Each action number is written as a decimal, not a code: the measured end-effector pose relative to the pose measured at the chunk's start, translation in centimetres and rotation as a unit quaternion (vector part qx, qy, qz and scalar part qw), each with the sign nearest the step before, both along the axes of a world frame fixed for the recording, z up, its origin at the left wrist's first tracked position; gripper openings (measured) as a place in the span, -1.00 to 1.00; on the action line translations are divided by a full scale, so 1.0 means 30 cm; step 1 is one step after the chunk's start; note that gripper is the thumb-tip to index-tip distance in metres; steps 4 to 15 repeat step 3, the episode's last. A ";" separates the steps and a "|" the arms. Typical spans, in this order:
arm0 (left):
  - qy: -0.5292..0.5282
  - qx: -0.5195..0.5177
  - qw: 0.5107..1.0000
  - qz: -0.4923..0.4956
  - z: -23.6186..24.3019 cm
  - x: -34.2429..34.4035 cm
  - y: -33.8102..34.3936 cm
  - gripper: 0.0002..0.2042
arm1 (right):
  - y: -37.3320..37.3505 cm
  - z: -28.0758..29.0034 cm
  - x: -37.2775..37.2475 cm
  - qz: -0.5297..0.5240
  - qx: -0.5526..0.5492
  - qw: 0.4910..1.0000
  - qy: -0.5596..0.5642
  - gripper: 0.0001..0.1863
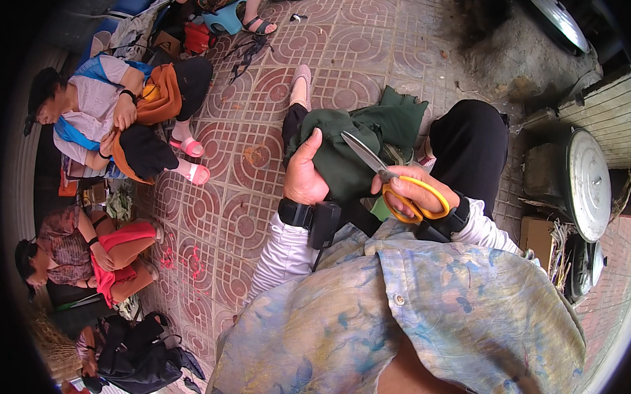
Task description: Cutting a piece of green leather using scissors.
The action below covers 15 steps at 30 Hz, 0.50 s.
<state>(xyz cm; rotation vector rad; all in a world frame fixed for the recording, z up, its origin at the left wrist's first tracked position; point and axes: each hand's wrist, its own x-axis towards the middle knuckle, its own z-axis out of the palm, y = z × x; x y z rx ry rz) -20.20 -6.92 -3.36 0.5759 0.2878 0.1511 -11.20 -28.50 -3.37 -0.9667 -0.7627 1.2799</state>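
A dark green cloth lies bunched over my lap and knees. My left hand is at its left edge, thumb up, with the fingers hidden by the folds as it holds the cloth. In my right hand is a pair of scissors with yellow loop handles. Their metal blades point up and to the left, above the cloth. Both wrists wear black bands, and a black box-shaped device sits by the left one. A bit of light green shows below the cloth.
Several people sit along the left side, one with an orange cloth, another with a red cloth. A blue stool stands far ahead on the patterned paving. Large lidded pots and a cardboard box are on the right.
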 end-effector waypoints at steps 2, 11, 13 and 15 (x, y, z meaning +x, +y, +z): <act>-0.007 -0.022 1.000 -0.002 0.000 -0.001 0.003 -0.66 | 0.001 -0.002 0.001 0.008 -0.002 1.000 -0.003 -0.60; -0.007 -0.022 1.000 -0.002 0.000 -0.001 0.003 -0.66 | 0.002 0.000 0.001 0.010 -0.007 1.000 0.004 -0.59; -0.007 -0.022 1.000 -0.002 0.000 -0.001 0.003 -0.66 | 0.002 0.000 0.001 0.010 -0.007 1.000 0.004 -0.59; -0.007 -0.022 1.000 -0.002 0.000 -0.001 0.003 -0.66 | 0.002 0.000 0.001 0.010 -0.007 1.000 0.004 -0.59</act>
